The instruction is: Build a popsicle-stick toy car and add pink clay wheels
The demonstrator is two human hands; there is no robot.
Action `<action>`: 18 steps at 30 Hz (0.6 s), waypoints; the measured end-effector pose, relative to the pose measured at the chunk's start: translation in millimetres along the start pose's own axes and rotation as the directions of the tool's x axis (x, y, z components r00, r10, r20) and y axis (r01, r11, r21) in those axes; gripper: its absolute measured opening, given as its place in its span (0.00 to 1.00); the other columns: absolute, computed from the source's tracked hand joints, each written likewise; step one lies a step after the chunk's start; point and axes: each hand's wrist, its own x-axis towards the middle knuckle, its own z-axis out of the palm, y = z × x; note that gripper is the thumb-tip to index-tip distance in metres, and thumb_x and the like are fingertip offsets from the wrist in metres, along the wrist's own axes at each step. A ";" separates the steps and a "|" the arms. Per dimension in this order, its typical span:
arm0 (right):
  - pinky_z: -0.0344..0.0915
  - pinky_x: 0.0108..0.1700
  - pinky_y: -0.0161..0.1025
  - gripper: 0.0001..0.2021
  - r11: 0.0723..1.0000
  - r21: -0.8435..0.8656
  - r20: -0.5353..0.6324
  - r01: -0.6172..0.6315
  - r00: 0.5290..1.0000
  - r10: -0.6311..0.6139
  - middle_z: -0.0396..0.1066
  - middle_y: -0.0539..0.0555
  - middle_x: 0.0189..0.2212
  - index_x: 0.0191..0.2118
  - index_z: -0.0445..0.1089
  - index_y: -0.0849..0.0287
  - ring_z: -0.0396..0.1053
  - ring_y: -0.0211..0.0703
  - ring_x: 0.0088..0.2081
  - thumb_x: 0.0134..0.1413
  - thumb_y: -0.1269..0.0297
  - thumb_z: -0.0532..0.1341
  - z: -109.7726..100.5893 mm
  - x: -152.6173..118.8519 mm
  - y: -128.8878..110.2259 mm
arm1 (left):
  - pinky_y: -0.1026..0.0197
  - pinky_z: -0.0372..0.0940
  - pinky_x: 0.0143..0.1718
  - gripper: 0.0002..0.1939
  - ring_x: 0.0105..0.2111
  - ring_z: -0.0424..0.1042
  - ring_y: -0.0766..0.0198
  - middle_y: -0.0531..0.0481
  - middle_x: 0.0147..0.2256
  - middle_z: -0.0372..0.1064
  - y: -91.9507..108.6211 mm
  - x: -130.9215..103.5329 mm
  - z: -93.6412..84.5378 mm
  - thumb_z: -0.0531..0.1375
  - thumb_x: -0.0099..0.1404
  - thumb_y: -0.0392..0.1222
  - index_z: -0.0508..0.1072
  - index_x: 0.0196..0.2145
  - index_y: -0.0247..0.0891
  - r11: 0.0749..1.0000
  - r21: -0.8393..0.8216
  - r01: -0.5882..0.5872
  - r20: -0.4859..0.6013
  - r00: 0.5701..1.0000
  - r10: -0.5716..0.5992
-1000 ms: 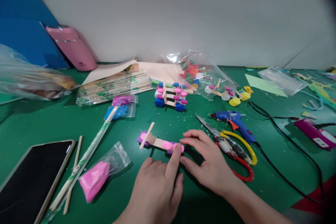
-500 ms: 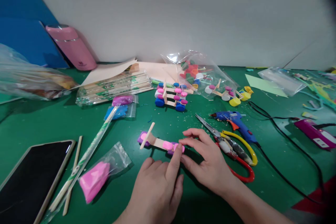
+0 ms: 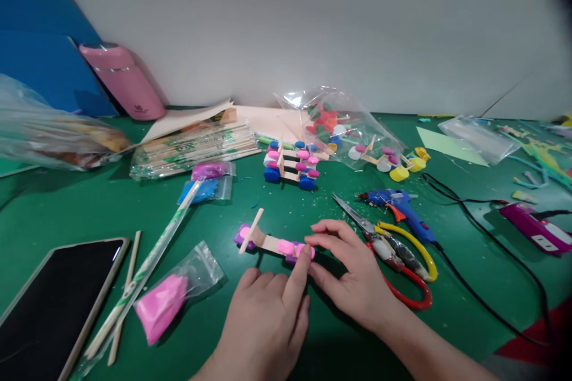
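A small toy car (image 3: 270,243) of wooden craft sticks lies on the green table, with purple wheels and flattened pink clay pieces (image 3: 286,246) on top. Its upright stick leans at the left end. My left hand (image 3: 268,321) presses the pink clay at the car's right end with a stretched index fingertip; its other fingers are curled and hold nothing. From the right, my right hand (image 3: 351,274) has its thumb and fingertips around that same end, steadying it. The fingers partly hide the right wheels.
Scissors (image 3: 393,250) and a blue glue gun (image 3: 402,205) with its cord lie to the right. Finished toy cars (image 3: 290,165) stand behind. On the left are a bag of pink clay (image 3: 161,308), a phone (image 3: 62,303), wrapped sticks (image 3: 147,268) and a pink flask (image 3: 123,80).
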 end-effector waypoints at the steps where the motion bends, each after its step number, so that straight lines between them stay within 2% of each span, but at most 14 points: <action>1: 0.61 0.48 0.38 0.12 1.000 0.000 -0.003 0.004 1.000 -0.004 0.61 0.55 0.44 0.43 0.68 0.58 0.61 0.42 0.46 0.49 0.68 0.60 -0.1 -0.2 0.0 | 0.57 0.58 0.23 0.28 0.20 0.69 0.59 0.51 0.22 0.70 0.2 -0.1 -0.1 0.50 0.58 0.35 0.47 0.56 0.30 1.000 0.002 -0.003 0.002 1.000 0.003; 7: 0.62 0.48 0.41 0.14 1.000 -0.019 -0.026 0.024 0.999 -0.024 0.61 0.56 0.45 0.44 0.68 0.57 0.62 0.43 0.46 0.49 0.66 0.60 -1.0 -1.7 -3.3 | 0.57 0.57 0.25 0.29 0.21 0.69 0.59 0.50 0.22 0.71 1.4 -0.7 -0.4 0.49 0.59 0.36 0.45 0.56 0.27 1.000 0.005 0.023 -0.035 0.999 -0.023; 14: 0.60 0.51 0.45 0.20 0.999 -0.019 0.006 0.040 0.999 -0.040 0.59 0.57 0.47 0.49 0.63 0.57 0.59 0.47 0.50 0.47 0.74 0.56 -3.6 -4.8 -5.3 | 0.57 0.57 0.23 0.26 0.19 0.68 0.59 0.52 0.20 0.69 0.9 0.1 -1.6 0.49 0.58 0.34 0.50 0.55 0.27 0.998 0.056 -0.022 0.024 1.000 0.020; 18: 0.59 0.52 0.44 0.20 1.000 -0.005 0.018 0.028 0.999 -0.028 0.58 0.57 0.48 0.48 0.64 0.58 0.59 0.46 0.50 0.47 0.74 0.56 -4.2 -6.0 -4.7 | 0.57 0.58 0.22 0.26 0.19 0.68 0.59 0.51 0.20 0.69 1.1 0.4 -1.5 0.50 0.58 0.34 0.51 0.55 0.26 0.998 0.049 -0.029 0.009 1.000 0.029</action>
